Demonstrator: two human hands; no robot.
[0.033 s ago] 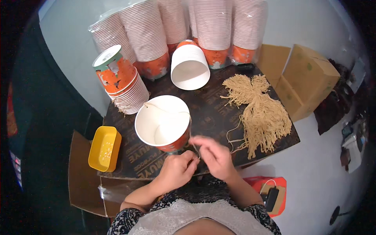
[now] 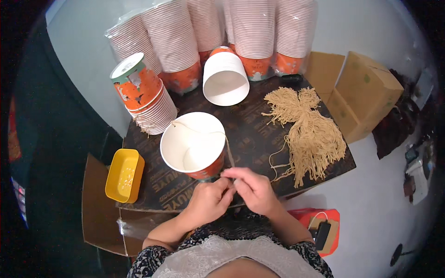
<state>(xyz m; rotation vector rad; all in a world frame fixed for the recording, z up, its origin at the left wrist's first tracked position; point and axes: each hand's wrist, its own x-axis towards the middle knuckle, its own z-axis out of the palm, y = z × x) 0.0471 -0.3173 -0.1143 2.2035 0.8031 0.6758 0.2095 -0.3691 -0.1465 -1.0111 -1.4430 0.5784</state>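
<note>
- Left hand (image 2: 207, 199), lower centre of frame: fingers curled, tips pinched on a thin tan string (image 2: 228, 153) right by the rim of the paper bucket (image 2: 192, 146).
- Right hand (image 2: 252, 187), just right of the left, touching it at the fingertips: fingers bent in, thumb + forefinger closed on the same string.
- Bucket: white inside, orange outside, upright, open mouth up, centre of frame on a dark board (image 2: 250, 134). String runs from its far rim across the mouth to the near rim, then down to the hands.
- Bundle of cut tan strings (image 2: 308, 132), right of centre on the board, well apart from the bucket; a few loose strands trail toward the right hand.
- 2nd bucket (image 2: 225, 76) lying on its side, mouth facing camera, upper centre.
- Short stack of buckets (image 2: 143, 99), tilted, upper left of the board.
- Tall wrapped stacks of buckets (image 2: 252, 32) across the top of frame.
- Yellow tray (image 2: 124, 175), left edge of the board.
- Cardboard boxes (image 2: 366, 92), right of frame, off the board.
</note>
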